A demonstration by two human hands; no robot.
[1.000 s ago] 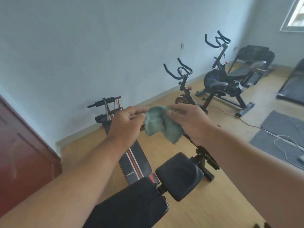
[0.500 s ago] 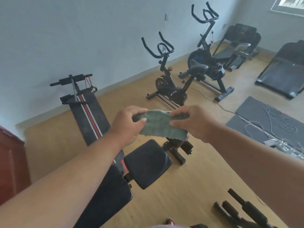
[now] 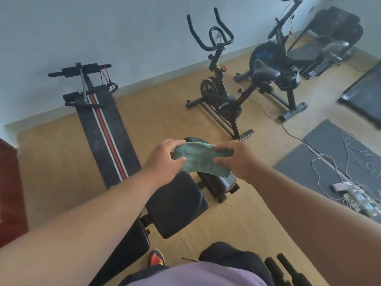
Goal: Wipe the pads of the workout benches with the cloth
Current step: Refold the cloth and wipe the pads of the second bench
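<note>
Two grips on one thing: left hand (image 3: 162, 159) pinching the left end of the green cloth (image 3: 201, 158), thumb under and fingers curled over the top edge. Right hand (image 3: 237, 157) pinching the right end the same way. Cloth stretched flat between both grips, up in the air, its ragged lower edge hanging a little below the right grip.

Straight under the cloth, not touching it: the black bench (image 3: 177, 205) with its square seat pad, and a second black pad (image 3: 216, 180) just past it, partly hidden behind the cloth. Closer in, below the left arm, a longer black back pad (image 3: 127, 246) of the same bench, tilted down toward the floor.

Left of the left grip, well apart: a long sit-up bench (image 3: 107, 129) with red and white stripes, lying on the wooden floor (image 3: 165, 112), foot rollers at its far end by the wall.

Beyond the grips: a black exercise bike (image 3: 218, 96), then another bike (image 3: 274, 65) further right, then a treadmill (image 3: 321, 48) in the corner.

Right of the right grip: a grey mat (image 3: 329, 153) with white cables (image 3: 354, 159) tangled on it.

Near the bottom edge: a purple shirt (image 3: 198, 273) and one shoe (image 3: 155, 259) with orange on it.
</note>
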